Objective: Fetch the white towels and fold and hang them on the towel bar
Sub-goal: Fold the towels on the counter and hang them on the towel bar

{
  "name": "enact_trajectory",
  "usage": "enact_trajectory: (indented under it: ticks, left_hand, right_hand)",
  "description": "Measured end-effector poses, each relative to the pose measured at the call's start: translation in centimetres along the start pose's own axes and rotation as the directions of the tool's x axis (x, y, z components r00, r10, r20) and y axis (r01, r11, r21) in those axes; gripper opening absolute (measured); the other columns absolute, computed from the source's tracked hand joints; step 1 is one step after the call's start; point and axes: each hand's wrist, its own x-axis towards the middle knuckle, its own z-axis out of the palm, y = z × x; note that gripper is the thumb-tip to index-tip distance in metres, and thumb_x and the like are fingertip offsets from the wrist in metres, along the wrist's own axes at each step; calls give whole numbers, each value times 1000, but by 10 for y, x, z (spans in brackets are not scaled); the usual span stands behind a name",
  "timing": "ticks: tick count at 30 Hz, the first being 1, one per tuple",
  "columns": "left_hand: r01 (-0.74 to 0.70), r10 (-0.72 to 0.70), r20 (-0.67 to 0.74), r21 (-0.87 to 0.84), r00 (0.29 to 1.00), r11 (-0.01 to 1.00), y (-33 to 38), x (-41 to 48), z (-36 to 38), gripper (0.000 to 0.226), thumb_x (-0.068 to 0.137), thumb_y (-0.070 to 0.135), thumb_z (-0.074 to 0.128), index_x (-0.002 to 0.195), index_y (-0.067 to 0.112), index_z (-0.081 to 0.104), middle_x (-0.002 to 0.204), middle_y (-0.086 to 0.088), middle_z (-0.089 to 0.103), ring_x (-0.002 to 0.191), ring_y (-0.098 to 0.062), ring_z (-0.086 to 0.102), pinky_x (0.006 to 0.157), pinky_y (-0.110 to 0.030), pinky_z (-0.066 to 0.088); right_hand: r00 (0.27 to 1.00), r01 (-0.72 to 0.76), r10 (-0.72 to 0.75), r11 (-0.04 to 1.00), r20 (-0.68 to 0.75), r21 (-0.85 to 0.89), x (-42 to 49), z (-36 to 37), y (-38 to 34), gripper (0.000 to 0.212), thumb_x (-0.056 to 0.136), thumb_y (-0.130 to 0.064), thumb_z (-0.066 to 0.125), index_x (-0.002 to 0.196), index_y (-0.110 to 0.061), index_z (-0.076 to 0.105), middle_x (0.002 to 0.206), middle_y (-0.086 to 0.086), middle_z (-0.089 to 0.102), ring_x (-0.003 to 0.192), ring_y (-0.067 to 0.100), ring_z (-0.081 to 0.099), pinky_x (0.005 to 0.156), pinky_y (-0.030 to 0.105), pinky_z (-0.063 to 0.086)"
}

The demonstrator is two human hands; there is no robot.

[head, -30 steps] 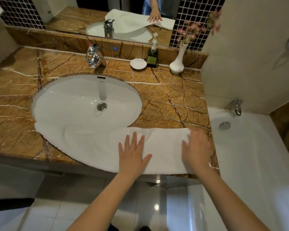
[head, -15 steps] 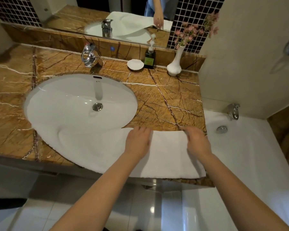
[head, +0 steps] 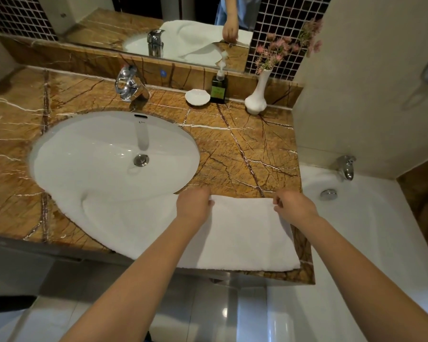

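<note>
Sink [head: 114, 154], set in the brown marble counter [head: 245, 149], holds the left end of the white towel [head: 245, 233], which sags over the near rim & into the bowl. The drain plug [head: 141, 160] sits at the bottom. At the back of the counter a white vase [head: 256, 99] holds pink flowers [head: 274, 53]. Near it stands a dark pump bottle [head: 219, 87], w/ a small white dish [head: 197, 97] just beside that (can't tell if anything's in it). The bathtub [head: 381, 243] lies to the right of the counter.

The towel lies flat along the counter's near edge, long axis left-right, parallel w/ that edge. Its right end is squared off near the counter corner by the tub; its left end curves off toward the sink. Left hand [head: 194, 204] grips the towel's far edge approx mid-length, fingers curled over it. Right hand [head: 294, 206] pinches the far right corner, fingers curled. The hands are well apart, backs up.
</note>
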Motion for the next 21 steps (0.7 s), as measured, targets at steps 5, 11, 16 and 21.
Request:
enact_trajectory:
  ticks: [5, 11, 16, 21]
  left_hand:
    - [-3, 3, 4, -17, 1000, 1000, -2, 1, 4, 18, 90, 27, 54, 97, 11, 59, 97, -10, 67, 92, -32, 61, 68, -33, 43]
    - [-21, 21, -37, 3, 999, 1000, -1, -2, 5, 18, 90, 26, 53, 98, 11, 60, 95, -10, 67, 90, -31, 61, 64, -31, 37]
    - [-70, 65, -41, -126, 997, 990, -4, -7, 1, 15, 88, 18, 55, 99, 9, 60, 97, -10, 64, 94, -31, 58, 69, -34, 42]
    - [-165, 143, -91, -312, 985, 936, -50, -15, -20, 32, 87, 15, 54, 118, 13, 59, 112, -8, 59, 106, -27, 51, 84, -41, 46]
  right_hand:
    - [992, 34, -45, 994, -116, -104, 10, -8, -1, 6, 89, -12, 56, 92, -15, 60, 96, 4, 55, 87, 23, 55, 67, 32, 48]
    - [992, -31, 15, 992, -126, -125, 9, 3, -12, 12, 89, -8, 48, 95, -17, 49, 88, 4, 59, 78, 24, 56, 58, 28, 39]
    - [950, 7, -85, 968, -302, -251, -9, -5, -58, 26, 78, -3, 61, 102, -14, 60, 96, 4, 62, 93, 26, 58, 73, 34, 44]
    - [861, 403, -384, 915, -333, -13, -52, -10, -172, 15, 72, -14, 70, 86, -19, 68, 86, 0, 67, 80, 23, 63, 59, 32, 49]
